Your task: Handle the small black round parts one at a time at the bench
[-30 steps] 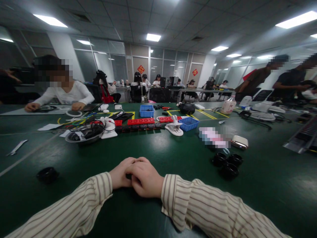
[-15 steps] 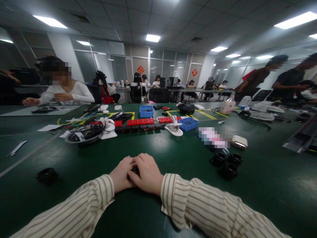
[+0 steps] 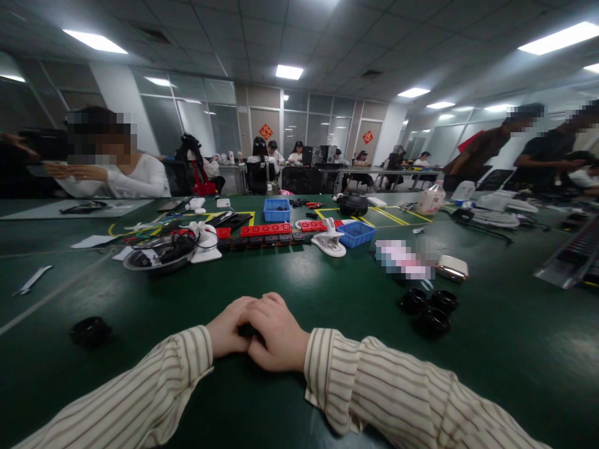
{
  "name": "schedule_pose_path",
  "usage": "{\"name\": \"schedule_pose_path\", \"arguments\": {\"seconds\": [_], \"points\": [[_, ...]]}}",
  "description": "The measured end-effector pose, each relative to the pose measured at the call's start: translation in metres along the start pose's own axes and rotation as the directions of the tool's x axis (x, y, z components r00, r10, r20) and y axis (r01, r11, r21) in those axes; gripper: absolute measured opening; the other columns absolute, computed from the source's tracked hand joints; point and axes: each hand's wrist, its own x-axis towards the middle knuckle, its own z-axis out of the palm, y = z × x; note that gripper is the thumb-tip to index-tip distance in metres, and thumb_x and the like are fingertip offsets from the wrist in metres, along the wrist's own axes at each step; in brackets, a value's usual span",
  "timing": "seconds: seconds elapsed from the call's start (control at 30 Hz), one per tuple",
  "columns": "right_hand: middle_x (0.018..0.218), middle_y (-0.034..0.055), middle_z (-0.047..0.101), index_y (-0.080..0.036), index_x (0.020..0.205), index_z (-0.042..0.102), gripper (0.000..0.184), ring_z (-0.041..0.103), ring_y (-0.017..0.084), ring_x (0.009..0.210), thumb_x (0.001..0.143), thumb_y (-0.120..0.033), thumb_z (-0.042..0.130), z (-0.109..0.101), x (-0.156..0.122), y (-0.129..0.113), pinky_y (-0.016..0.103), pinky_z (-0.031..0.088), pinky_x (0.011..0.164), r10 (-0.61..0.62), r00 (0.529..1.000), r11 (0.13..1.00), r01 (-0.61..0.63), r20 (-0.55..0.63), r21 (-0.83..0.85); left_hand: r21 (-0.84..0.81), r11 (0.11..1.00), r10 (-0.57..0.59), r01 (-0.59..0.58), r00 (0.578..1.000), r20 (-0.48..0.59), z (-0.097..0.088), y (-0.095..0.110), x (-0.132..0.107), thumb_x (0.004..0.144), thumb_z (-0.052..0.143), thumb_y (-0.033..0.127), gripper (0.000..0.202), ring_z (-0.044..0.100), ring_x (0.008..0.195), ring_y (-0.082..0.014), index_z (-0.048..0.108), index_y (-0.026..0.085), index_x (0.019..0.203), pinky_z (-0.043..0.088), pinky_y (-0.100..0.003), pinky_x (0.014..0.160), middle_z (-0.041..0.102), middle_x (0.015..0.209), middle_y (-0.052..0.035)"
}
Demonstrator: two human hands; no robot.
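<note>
Black piece (image 3: 248, 328) sits between left hand (image 3: 229, 328) and right hand (image 3: 279, 330) over the tabletop (image 3: 360, 305), mostly covered, long axis can't be told, neither hand clearly nearer. Both hands are wrapped around it, right fingers crossing onto the left. Versus half a second ago, right fingers curl further over, and the co-worker's hands (image 3: 79, 173) at left are raised together.

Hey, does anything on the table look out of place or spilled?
I see no spill. Mildly odd: one glossy black round piece sits alone at left, while three similar black pieces cluster at right.
</note>
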Motion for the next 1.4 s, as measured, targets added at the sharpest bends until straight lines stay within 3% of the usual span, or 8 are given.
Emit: {"name": "schedule_pose_path", "arguments": {"seconds": [0.17,0.33,0.47,0.73,0.97,1.1,1.27,1.4], "points": [[0.093,0.0022,0.057,-0.017,0.094,0.049,0.028,0.049,0.017,0.092,0.067,-0.018,0.055,0.000,-0.001,-0.001,0.038,0.018,0.102,0.038,0.998,0.999,-0.038,-0.044,0.011,0.023,1.000,0.003,-0.002,0.999,-0.033,0.002,0.001,0.000,0.059,0.064,0.016,0.046,0.049,0.104,-0.0263,0.055,0.016,0.104,0.039,-0.040,0.095,0.054,0.109,-0.0068],[0.094,0.0050,0.052,-0.016,0.097,0.050,0.035,0.044,0.019,0.091,0.073,-0.038,0.062,0.004,0.000,0.003,0.036,0.030,0.088,0.223,0.971,0.970,-0.230,-0.086,-0.075,0.116,0.993,-0.028,0.035,0.998,-0.061,0.004,0.008,0.000,0.059,0.067,0.024,0.047,0.050,0.101,-0.0279,0.055,0.018,0.104,0.041,-0.043,0.091,0.054,0.108,-0.0068],[0.089,0.0042,0.049,-0.015,0.090,0.051,0.031,0.042,0.018,0.086,0.074,-0.039,0.062,0.006,0.001,0.004,0.033,0.032,0.080,0.293,0.954,0.946,-0.300,-0.071,-0.122,0.100,0.995,-0.018,0.028,0.996,-0.092,0.003,0.011,0.000,0.062,0.065,0.022,0.048,0.051,0.098,-0.0257,0.052,0.017,0.107,0.042,-0.042,0.090,0.055,0.105,-0.0069],[0.083,0.0021,0.053,-0.016,0.079,0.055,0.009,0.045,0.015,0.083,0.071,-0.019,0.056,0.005,0.001,0.006,0.030,0.032,0.078,0.070,0.997,0.994,-0.072,-0.030,-0.079,0.001,1.000,-0.004,0.004,0.999,-0.032,0.000,0.005,0.001,0.057,0.064,0.016,0.037,0.050,0.100,-0.0242,0.057,0.015,0.093,0.042,-0.035,0.092,0.053,0.102,-0.0056],[0.083,0.0009,0.060,-0.017,0.077,0.055,0.011,0.050,0.015,0.087,0.066,-0.015,0.051,0.004,0.000,0.004,0.035,0.023,0.098,-0.099,0.995,0.995,0.099,-0.005,-0.018,0.083,0.994,0.067,-0.066,0.998,-0.004,0.004,0.000,0.001,0.059,0.063,0.020,0.038,0.050,0.103,-0.0270,0.058,0.017,0.097,0.036,-0.041,0.097,0.055,0.107,-0.0066],[0.091,0.0020,0.058,-0.017,0.087,0.054,0.019,0.048,0.016,0.091,0.069,-0.021,0.057,0.002,-0.001,0.002,0.035,0.026,0.094,0.000,0.998,1.000,-0.001,-0.058,-0.018,0.043,0.998,0.036,-0.035,0.999,-0.038,0.003,0.005,0.000,0.059,0.064,0.019,0.054,0.045,0.111,-0.0269,0.049,0.018,0.110,0.033,-0.041,0.100,0.050,0.116,-0.0075],[0.091,0.0037,0.051,-0.015,0.094,0.051,0.032,0.043,0.018,0.087,0.073,-0.036,0.063,0.003,0.001,0.004,0.032,0.033,0.079,0.266,0.959,0.961,-0.272,-0.096,-0.048,0.040,0.999,-0.026,0.030,0.994,-0.104,0.002,0.013,0.000,0.055,0.073,0.028,0.064,0.048,0.104,-0.0283,0.044,0.019,0.112,0.038,-0.045,0.094,0.050,0.111,-0.0069],[0.089,0.0027,0.049,-0.016,0.090,0.052,0.026,0.043,0.017,0.086,0.077,-0.037,0.061,0.006,0.000,0.007,0.030,0.032,0.078,0.320,0.945,0.944,-0.324,-0.072,-0.053,0.098,0.994,-0.041,0.051,0.994,-0.100,0.001,0.015,0.001,0.055,0.075,0.031,0.061,0.048,0.100,-0.0281,0.049,0.019,0.108,0.039,-0.045,0.091,0.052,0.107,-0.0070]]}}
